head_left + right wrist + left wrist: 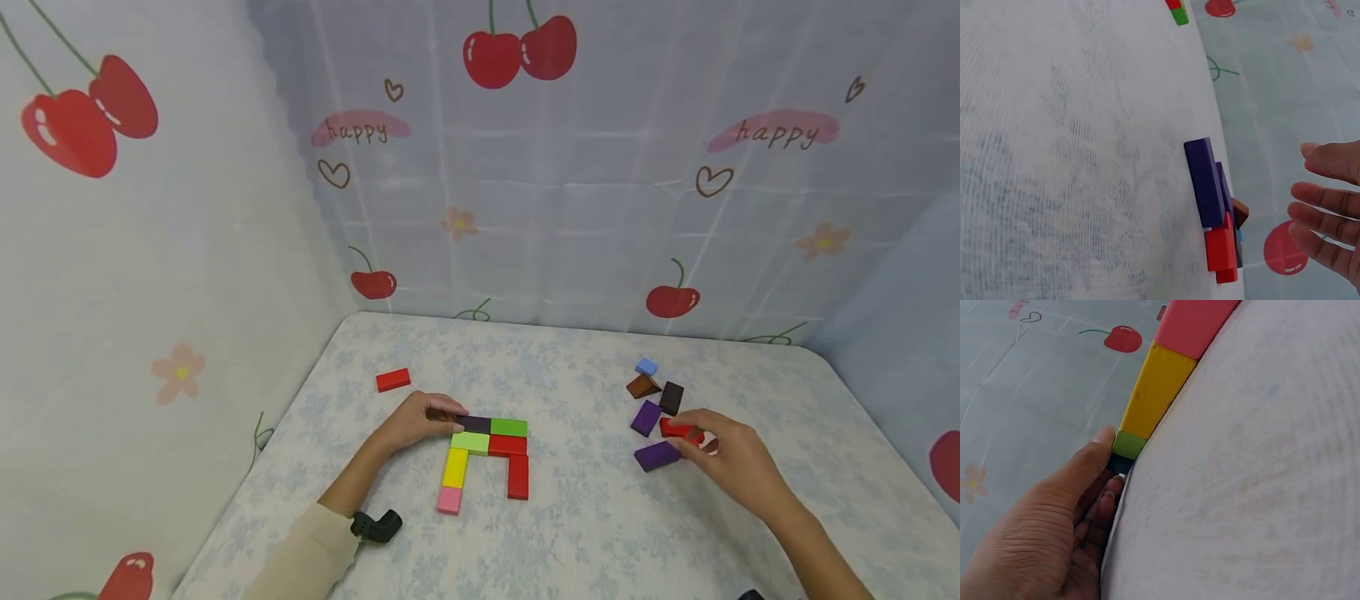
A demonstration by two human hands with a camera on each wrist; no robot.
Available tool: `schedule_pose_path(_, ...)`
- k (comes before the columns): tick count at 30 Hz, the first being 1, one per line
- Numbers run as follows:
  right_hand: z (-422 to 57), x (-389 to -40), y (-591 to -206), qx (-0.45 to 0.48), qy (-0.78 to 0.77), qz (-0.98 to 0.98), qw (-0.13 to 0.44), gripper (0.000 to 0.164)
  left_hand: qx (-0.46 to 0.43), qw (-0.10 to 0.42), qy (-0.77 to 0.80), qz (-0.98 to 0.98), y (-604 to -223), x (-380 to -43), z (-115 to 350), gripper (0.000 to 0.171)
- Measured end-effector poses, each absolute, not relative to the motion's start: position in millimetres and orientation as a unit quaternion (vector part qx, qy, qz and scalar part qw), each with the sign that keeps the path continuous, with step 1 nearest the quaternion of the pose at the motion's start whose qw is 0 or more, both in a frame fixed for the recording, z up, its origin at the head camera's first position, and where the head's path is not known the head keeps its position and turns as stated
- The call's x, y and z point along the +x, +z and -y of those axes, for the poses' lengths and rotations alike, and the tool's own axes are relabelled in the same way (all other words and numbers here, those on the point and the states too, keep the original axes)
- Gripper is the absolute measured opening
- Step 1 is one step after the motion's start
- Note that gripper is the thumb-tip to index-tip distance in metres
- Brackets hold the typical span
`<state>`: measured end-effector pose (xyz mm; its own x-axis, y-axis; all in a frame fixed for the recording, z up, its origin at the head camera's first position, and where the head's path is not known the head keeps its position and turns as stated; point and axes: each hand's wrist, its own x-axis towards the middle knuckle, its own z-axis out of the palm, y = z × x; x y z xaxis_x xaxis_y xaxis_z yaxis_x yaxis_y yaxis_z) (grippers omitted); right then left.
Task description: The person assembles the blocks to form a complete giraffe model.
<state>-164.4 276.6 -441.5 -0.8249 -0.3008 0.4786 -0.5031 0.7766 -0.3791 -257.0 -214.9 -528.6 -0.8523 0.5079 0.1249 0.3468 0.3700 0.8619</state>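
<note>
My left hand [422,421] pinches the left end of a dark block [474,425] between thumb and fingers. That block lies against a green block [509,427] and behind a light green block [470,442]. A red block [507,446] joins the light green one, and another red block [518,477] extends toward me. From the light green block a yellow block [454,467] and a pink block [449,500] run forward. My right hand [731,454] is over red blocks [1220,251] at the right. Its fingers [1322,195] are spread and hold nothing in the right wrist view.
Near the right hand lie purple blocks [656,456], a dark brown block [672,397], a brown triangular block [642,386] and a small blue block [647,366]. A lone red block [393,380] lies at the back left. Curtains with cherries [525,167] surround the table [585,542].
</note>
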Motion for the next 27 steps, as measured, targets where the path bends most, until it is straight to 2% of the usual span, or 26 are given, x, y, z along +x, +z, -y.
schedule_pose_path(6, -290, -173, -449, 0.186, 0.227, 0.94, 0.175, 0.034, 0.256, 0.083, 0.503, -0.821, -527, -256, 214, 0.025)
schedule_pose_path(13, -299, -177, -457, 0.143, 0.212, 0.963, 0.088, 0.029, 0.249, 0.085, 0.504, -0.823, -528, -255, 213, 0.026)
schedule_pose_path(17, -303, -178, -462, 0.129, 0.193, 0.971, 0.057, 0.027, 0.247, 0.084, 0.496, -0.828, -529, -256, 212, 0.026)
schedule_pose_path(27, -306, -183, -466, 0.114, 0.171, 0.979, 0.018, 0.031, 0.252, 0.086, 0.5, -0.824, -507, -244, 209, 0.024)
